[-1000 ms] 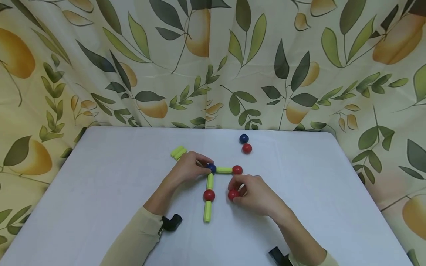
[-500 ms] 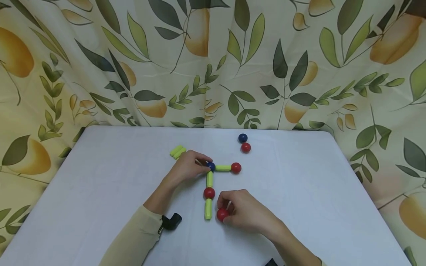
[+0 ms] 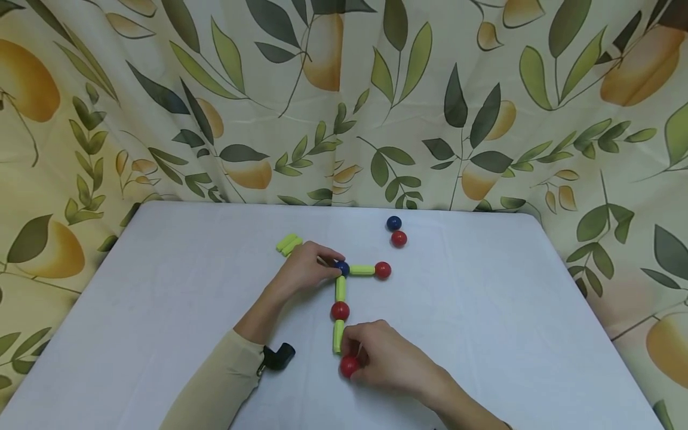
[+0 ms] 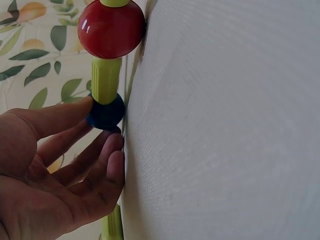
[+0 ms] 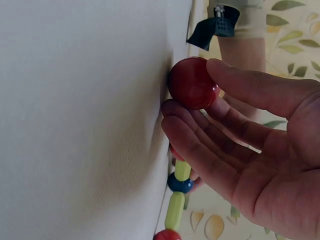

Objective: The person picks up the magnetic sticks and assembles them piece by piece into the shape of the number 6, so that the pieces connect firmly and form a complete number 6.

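My left hand (image 3: 307, 267) pinches a blue ball (image 3: 343, 269) at the corner of a ball-and-stick shape on the table. From that corner a green stick (image 3: 362, 270) runs right to a red ball (image 3: 383, 270). Another green stick (image 3: 341, 289) comes toward me to a second red ball (image 3: 340, 310), and a further green stick (image 3: 338, 337) follows it. Between thumb and fingers, my right hand (image 3: 389, 363) holds a loose red ball (image 5: 194, 83) just below that last stick's near end. Whether ball and stick touch cannot be made out.
Behind my left hand lie loose green sticks (image 3: 289, 243), partly covered by it. A loose blue ball (image 3: 394, 223) and a red ball (image 3: 399, 239) sit together near the far edge of the white table (image 3: 484, 286). A patterned curtain (image 3: 355, 119) hangs behind.
My right hand has carried its red ball toward me and leftward, from beside the middle red ball to the near end of the lowest stick. The left hand stays on the blue ball.
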### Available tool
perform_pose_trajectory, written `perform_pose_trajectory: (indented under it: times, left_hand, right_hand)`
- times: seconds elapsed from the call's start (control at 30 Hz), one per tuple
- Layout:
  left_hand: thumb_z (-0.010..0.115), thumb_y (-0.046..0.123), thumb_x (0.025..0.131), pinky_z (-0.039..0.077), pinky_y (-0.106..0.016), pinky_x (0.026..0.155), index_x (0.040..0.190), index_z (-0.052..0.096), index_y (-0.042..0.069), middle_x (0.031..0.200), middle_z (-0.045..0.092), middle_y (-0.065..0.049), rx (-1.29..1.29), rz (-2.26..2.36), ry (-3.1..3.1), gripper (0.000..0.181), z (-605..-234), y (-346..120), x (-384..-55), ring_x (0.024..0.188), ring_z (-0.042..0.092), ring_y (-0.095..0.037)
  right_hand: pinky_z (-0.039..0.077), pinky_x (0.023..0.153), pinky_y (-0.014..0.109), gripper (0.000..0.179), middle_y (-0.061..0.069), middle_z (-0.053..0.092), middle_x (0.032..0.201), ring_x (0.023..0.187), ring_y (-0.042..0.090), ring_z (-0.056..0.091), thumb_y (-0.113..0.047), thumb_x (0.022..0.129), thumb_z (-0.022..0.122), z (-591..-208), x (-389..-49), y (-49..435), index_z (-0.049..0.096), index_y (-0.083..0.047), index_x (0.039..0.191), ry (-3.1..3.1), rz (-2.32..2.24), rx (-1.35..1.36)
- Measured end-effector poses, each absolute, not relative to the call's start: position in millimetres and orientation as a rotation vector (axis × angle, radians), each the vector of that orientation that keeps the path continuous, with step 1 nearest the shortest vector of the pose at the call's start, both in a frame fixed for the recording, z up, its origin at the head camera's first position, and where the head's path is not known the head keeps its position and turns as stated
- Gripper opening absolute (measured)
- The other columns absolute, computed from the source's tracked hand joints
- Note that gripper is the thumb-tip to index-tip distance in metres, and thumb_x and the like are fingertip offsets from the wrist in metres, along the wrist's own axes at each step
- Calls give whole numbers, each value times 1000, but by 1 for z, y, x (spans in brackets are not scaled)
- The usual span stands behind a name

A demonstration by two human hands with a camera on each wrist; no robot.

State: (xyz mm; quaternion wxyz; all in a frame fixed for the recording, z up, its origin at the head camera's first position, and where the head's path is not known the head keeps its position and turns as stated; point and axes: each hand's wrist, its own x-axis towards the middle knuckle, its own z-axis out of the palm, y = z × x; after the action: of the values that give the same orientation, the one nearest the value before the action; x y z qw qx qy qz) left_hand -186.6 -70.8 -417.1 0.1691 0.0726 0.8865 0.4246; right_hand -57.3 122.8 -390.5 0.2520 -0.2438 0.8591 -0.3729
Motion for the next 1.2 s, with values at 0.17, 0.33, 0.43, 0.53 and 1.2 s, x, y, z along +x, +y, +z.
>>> perform_pose_trajectory:
  times: [0.17,0.33,0.43,0.53,1.2]
  left_hand:
    - [78,16,93,57,-28,79,120,79,18,107,74,-3,200,1205,2520,26,-418,-70,-187,97,65,-20]
    - [79,16,93,57,-28,78,120,79,18,107,74,-3,196,1217,2512,27,-419,-70,-188,96,65,-20]
    - [79,16,93,57,-28,78,119,80,18,106,74,-3,196,1225,2506,27,-420,-70,-188,95,65,-20]
    - [79,16,93,57,-28,77,119,80,19,105,74,-2,199,1227,2505,26,-421,-70,-188,95,65,-19]
    - [79,16,93,58,-28,79,121,79,19,108,74,-3,187,1213,2520,27,-418,-68,-186,96,66,-19]
  right_hand:
    - [53,66,20,24,-10,64,80,70,6,60,-5,80,86,-391,-56,118,70,-17,93,2354,-993,-679]
    - [52,66,21,24,-10,63,80,74,10,59,-10,79,89,-392,-56,115,71,-17,93,2365,-975,-678]
    - [51,66,20,25,-10,61,80,74,9,57,-15,79,91,-394,-56,114,71,-19,93,2384,-961,-662]
    - [51,66,20,26,-9,60,81,75,7,56,-17,78,91,-395,-55,113,72,-19,95,2420,-952,-667]
    - [51,69,19,25,-10,59,82,77,7,56,-12,81,89,-396,-54,108,71,-17,98,2462,-948,-674]
